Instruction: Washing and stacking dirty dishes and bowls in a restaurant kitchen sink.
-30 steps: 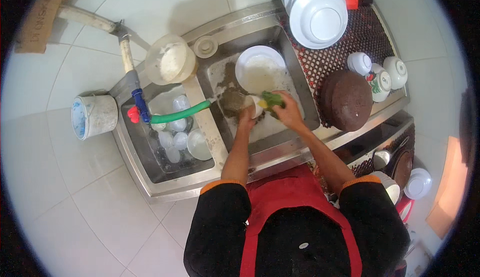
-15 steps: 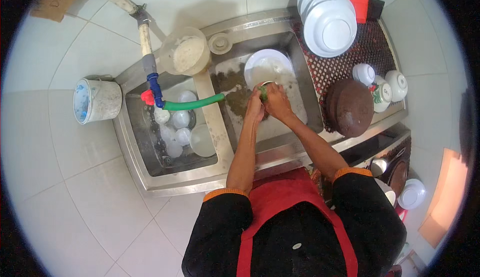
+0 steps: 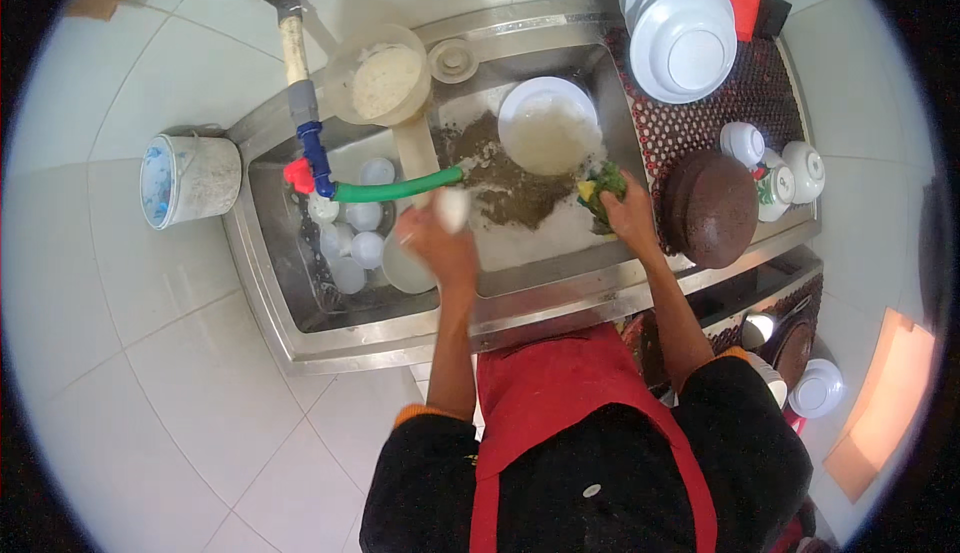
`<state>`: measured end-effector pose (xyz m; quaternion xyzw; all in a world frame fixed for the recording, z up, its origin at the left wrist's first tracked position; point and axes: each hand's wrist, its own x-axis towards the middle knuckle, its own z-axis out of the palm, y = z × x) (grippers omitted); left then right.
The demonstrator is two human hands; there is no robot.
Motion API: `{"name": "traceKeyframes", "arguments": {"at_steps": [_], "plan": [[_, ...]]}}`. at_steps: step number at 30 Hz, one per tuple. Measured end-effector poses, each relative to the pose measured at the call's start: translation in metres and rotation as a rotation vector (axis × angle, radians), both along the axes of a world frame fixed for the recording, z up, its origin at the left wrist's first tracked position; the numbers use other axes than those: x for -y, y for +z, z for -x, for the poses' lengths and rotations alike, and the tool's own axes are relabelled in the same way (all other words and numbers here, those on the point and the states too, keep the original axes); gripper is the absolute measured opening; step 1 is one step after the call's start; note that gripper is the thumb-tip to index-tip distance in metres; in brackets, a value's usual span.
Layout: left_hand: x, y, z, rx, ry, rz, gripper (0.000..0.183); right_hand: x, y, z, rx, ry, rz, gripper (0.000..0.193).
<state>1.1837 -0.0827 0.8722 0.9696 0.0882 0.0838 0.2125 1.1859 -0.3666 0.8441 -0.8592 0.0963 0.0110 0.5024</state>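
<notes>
Over the divider between the two basins, my left hand point(image 3: 437, 241) is closed on a small white bowl point(image 3: 453, 210); both are smeared by motion, so the bowl's exact shape is unclear. My right hand point(image 3: 628, 211) grips a green and yellow scouring sponge point(image 3: 603, 191) at the right side of the right basin. A white plate point(image 3: 522, 105) with cloudy water in it lies in that basin, beside brown food scraps point(image 3: 520, 199). From a green hose point(image 3: 395, 191), water runs into the basin near the scraps. Several white cups and bowls point(image 3: 368, 250) lie in the left basin.
A tub of whitish suds point(image 3: 388, 81) stands behind the divider. White plates point(image 3: 683, 51), brown stone-like dishes point(image 3: 722, 211) and small bowls point(image 3: 803, 171) rest on the perforated mat at right. A white bucket point(image 3: 208, 183) stands left of the sink.
My hands have parted from over the right basin. The left has swung leftward with the small white bowl, while the right has moved rightward with the sponge. The view has shifted slightly.
</notes>
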Motion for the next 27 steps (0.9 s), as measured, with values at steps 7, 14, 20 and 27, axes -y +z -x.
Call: {"name": "traceKeyframes", "arguments": {"at_steps": [7,14,20,27], "plan": [[0.018,-0.039,0.016,0.181,0.109,0.313,0.051,0.027,0.010,0.019,-0.188,-0.193,-0.090,0.031],[0.121,-0.259,-0.028,-0.867,-0.072,0.243,0.066,0.035,0.041,0.042,-0.245,-0.223,-0.289,0.030],[0.135,-0.281,-0.067,-0.908,-0.002,0.428,0.073,0.053,0.040,0.069,-0.349,-0.337,-0.398,0.030],[0.110,-0.283,-0.132,-0.839,0.169,0.485,0.070,0.061,0.025,0.075,-0.382,-0.370,-0.498,0.032]]}}
